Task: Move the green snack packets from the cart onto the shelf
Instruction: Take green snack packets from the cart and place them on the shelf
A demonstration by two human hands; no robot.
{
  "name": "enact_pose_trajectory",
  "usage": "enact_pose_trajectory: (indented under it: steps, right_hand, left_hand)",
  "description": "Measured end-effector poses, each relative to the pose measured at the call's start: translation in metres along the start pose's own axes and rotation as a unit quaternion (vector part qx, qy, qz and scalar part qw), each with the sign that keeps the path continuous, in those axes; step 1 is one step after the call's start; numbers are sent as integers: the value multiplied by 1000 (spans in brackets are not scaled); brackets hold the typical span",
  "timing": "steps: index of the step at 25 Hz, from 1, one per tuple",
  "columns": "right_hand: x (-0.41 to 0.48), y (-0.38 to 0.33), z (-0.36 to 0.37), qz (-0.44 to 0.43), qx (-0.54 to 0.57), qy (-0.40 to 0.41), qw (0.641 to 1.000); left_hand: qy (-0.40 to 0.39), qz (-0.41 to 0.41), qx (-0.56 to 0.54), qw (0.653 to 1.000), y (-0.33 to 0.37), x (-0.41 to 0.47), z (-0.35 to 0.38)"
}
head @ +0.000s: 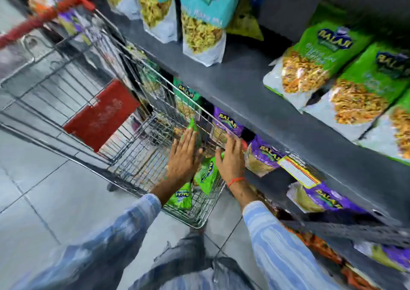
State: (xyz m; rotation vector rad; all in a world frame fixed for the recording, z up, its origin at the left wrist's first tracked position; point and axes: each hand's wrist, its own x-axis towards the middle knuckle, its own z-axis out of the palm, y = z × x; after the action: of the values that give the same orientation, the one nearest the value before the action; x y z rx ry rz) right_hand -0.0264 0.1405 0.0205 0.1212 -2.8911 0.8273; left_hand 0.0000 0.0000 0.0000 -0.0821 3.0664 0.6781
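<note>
Several green snack packets point(207, 174) lie in the near end of a wire shopping cart point(142, 156). My left hand point(184, 154) reaches down into the cart with fingers spread flat over the packets. My right hand point(231, 156) is beside it with fingers apart, at the cart's right rim, touching the same pile. Neither hand visibly grips a packet. More green packets point(319, 61) stand on the grey shelf point(244, 94) at the upper right.
Teal packets point(202, 12) stand further along the same shelf. Purple packets point(264, 156) fill the shelf below, right next to the cart. The cart has a red handle point(44, 16) and a red flap point(102, 114). Grey tiled floor lies to the left.
</note>
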Motion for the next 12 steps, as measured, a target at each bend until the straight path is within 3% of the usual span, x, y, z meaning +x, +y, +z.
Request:
enact_pose_trajectory:
  steps: [2, 4, 6, 9, 12]
  right_hand:
    - [5, -4, 6, 56, -75, -164, 982]
    - [6, -2, 11, 105, -131, -307, 937]
    - [5, -4, 18, 108, -125, -395, 904]
    - [-3, 1, 43, 162, -74, -429, 886]
    - [-16, -1, 49, 164, -39, -409, 897]
  left_hand:
    - [-46, -54, -27, 997, -13, -4, 10]
    - [-86, -87, -46, 991, -26, -11, 22]
    - [-106, -91, -43, 989, -35, -13, 26]
    - [-117, -100, -61, 986, -48, -11, 26]
    - [-113, -112, -71, 985, -58, -12, 26]
